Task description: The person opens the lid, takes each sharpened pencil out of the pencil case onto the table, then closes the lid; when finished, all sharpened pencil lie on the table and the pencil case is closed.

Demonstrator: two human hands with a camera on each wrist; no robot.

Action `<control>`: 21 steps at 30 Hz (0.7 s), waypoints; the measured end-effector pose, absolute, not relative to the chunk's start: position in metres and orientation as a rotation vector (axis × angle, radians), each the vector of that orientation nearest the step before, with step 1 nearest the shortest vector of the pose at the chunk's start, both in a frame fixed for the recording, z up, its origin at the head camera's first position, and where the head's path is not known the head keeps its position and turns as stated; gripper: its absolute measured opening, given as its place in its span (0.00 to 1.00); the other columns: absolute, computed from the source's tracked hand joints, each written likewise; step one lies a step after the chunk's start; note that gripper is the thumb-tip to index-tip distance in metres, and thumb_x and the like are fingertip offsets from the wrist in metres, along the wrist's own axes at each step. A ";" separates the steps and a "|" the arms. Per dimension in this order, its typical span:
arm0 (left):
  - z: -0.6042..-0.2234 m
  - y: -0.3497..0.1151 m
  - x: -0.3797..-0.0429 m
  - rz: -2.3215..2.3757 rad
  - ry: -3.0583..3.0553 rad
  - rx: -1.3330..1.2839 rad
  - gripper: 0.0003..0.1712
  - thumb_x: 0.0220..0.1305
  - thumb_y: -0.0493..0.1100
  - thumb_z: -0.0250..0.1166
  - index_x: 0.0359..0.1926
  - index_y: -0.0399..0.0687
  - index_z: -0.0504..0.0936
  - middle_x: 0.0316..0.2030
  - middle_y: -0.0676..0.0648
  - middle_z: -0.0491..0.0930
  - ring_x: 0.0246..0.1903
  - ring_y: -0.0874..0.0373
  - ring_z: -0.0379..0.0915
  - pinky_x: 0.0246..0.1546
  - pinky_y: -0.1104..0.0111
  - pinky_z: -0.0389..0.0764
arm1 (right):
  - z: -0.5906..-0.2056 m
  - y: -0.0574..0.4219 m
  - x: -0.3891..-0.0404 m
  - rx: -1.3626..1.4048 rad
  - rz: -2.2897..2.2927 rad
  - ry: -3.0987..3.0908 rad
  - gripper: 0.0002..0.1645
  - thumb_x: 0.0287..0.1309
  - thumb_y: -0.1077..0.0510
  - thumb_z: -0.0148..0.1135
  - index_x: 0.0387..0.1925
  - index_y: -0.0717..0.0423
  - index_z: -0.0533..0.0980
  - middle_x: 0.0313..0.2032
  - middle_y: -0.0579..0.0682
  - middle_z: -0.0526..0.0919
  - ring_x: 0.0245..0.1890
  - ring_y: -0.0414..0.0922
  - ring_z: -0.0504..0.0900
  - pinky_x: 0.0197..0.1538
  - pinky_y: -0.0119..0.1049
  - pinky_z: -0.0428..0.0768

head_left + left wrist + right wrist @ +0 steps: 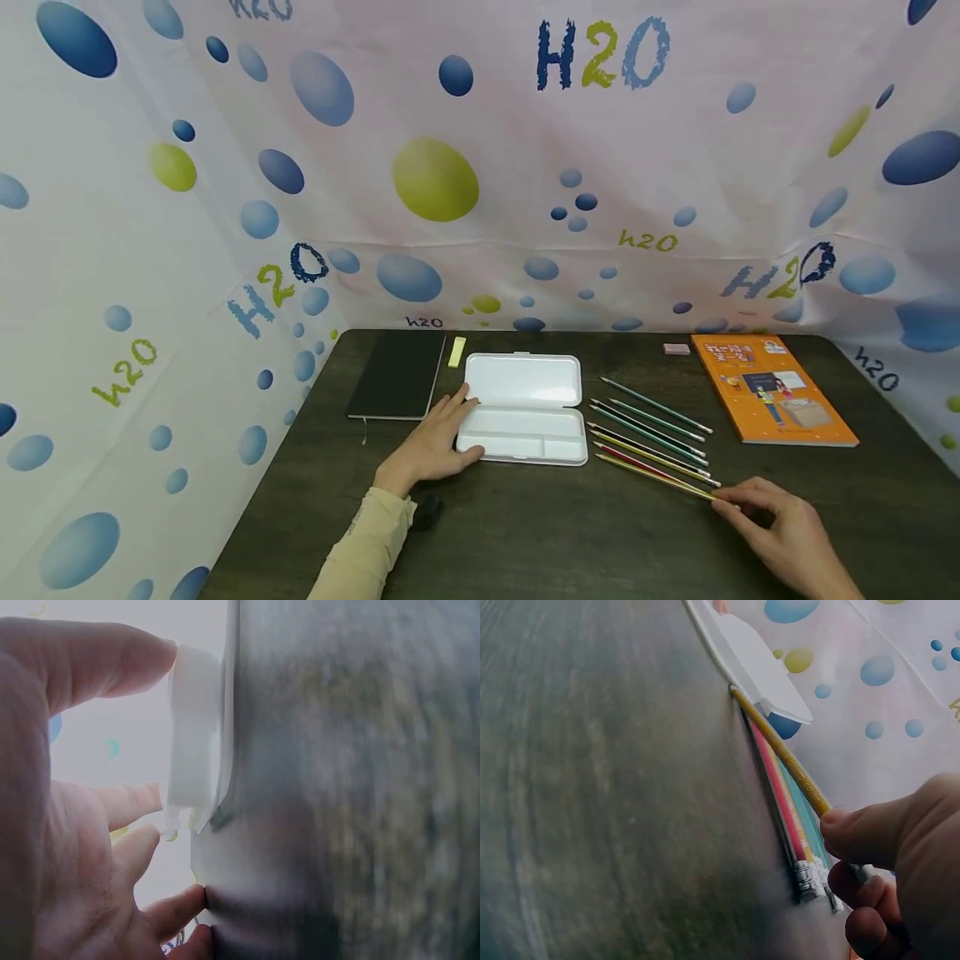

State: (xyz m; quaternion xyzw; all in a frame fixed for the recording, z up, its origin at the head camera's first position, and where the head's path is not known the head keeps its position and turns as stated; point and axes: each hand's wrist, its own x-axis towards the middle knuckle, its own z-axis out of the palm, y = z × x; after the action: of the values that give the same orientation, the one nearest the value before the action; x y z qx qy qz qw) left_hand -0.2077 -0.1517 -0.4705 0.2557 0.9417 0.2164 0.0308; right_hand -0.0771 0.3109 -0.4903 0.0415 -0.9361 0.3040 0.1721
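A white pencil case (pixel 522 421) lies with its lid (pixel 522 380) folded back on the dark table. My left hand (pixel 429 442) rests at the case's left end, thumb at its near corner and fingers spread along the side. In the left wrist view the thumb (pixel 112 664) touches the white case (pixel 196 731). My right hand (pixel 783 525) pinches the eraser end of a yellow pencil (pixel 652 475), the nearest of several. In the right wrist view the yellow pencil (pixel 784 754) slants up from thumb and fingers, its far end close to the case.
Several green, dark, yellow and red pencils (pixel 660 437) lie right of the case. A black notebook (pixel 397 375) and a yellow strip (pixel 457 352) lie at the back left. Back right are a pinkish eraser (pixel 677 349) and an orange book (pixel 776 392). A printed cloth surrounds the table.
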 end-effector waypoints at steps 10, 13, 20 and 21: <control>-0.471 -0.152 -0.207 0.683 2.909 0.763 0.44 0.65 0.58 0.64 0.76 0.47 0.60 0.78 0.46 0.45 0.74 0.35 0.44 0.70 0.43 0.55 | -0.495 0.309 -0.079 0.170 0.814 -2.661 0.13 0.46 0.60 0.79 0.29 0.37 0.86 0.29 0.30 0.79 0.26 0.29 0.73 0.26 0.29 0.72; -0.471 -0.151 -0.207 0.690 2.907 0.772 0.44 0.65 0.57 0.64 0.76 0.47 0.61 0.78 0.45 0.45 0.74 0.35 0.45 0.70 0.43 0.55 | -0.495 0.309 -0.079 0.171 0.800 -2.677 0.13 0.46 0.60 0.79 0.28 0.37 0.86 0.29 0.30 0.79 0.26 0.28 0.73 0.26 0.30 0.72; -0.474 -0.151 -0.209 0.679 2.907 0.810 0.44 0.65 0.58 0.64 0.76 0.46 0.60 0.78 0.45 0.45 0.74 0.35 0.45 0.70 0.44 0.55 | -0.497 0.310 -0.076 0.211 0.787 -2.666 0.13 0.44 0.62 0.80 0.27 0.39 0.86 0.28 0.29 0.77 0.26 0.28 0.73 0.25 0.30 0.71; -0.475 -0.152 -0.209 0.686 2.908 0.813 0.44 0.65 0.58 0.64 0.76 0.46 0.61 0.78 0.44 0.45 0.74 0.35 0.45 0.70 0.44 0.55 | -0.497 0.310 -0.076 0.218 0.778 -2.663 0.13 0.43 0.62 0.80 0.27 0.39 0.86 0.28 0.29 0.77 0.26 0.28 0.73 0.25 0.30 0.72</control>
State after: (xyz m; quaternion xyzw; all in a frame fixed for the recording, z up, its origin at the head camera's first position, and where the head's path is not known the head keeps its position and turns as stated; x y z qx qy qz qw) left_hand -0.2087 -0.1519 -0.4745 0.2624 0.9389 0.2216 0.0226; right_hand -0.0762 0.3097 -0.4972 0.0770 -0.9416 0.2750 0.1783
